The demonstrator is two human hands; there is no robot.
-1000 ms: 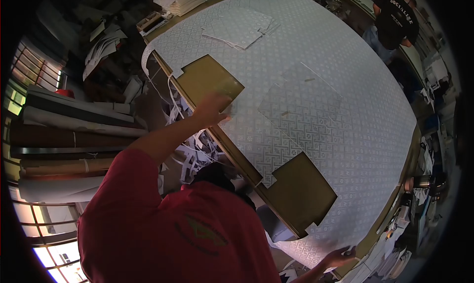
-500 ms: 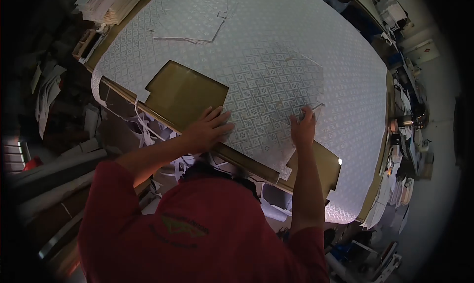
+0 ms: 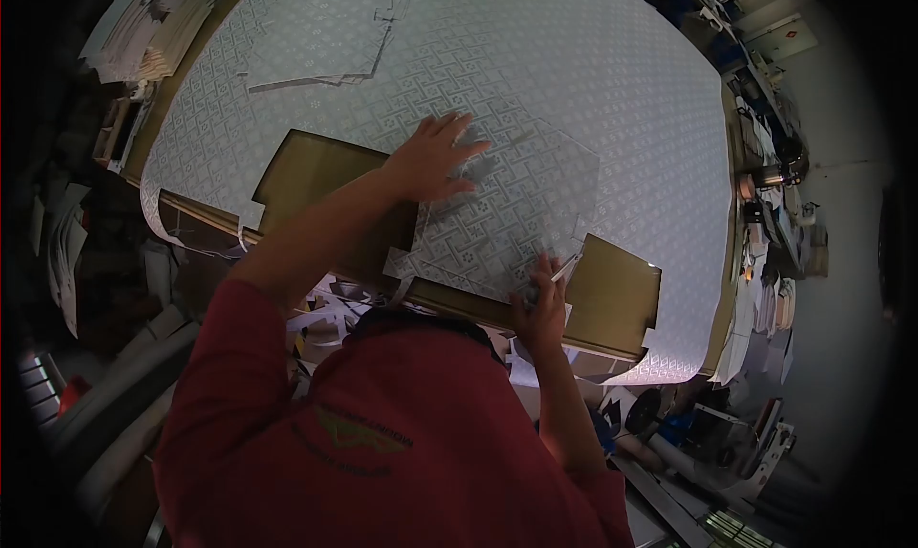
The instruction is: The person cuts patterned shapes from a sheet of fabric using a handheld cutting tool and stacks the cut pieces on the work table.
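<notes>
My left hand (image 3: 435,161) lies with spread fingers on the patterned white sheet (image 3: 660,118), at the right edge of the left cut-out, where the brown table top (image 3: 316,170) shows. Near the table's front edge, my right hand (image 3: 543,304) has its fingers closed round a thin, pen-like tool (image 3: 566,266). It is just left of the right cut-out (image 3: 617,295). Between the hands, a translucent template (image 3: 564,170) with faint outlines rests on the sheet. Stacked cut pieces (image 3: 320,46) lie farther back on the left.
Piled sheets (image 3: 153,22) stand at the back left. Rolls (image 3: 134,424) lean at the lower left. White scraps (image 3: 325,318) hang below the table's front edge. Papers and tools line the right side, and a metal frame (image 3: 765,452) stands at the lower right.
The view has shifted. My left hand has moved from the table's front edge farther onto the sheet. My right hand came from the right corner to the template, then nearer the front edge with the tool.
</notes>
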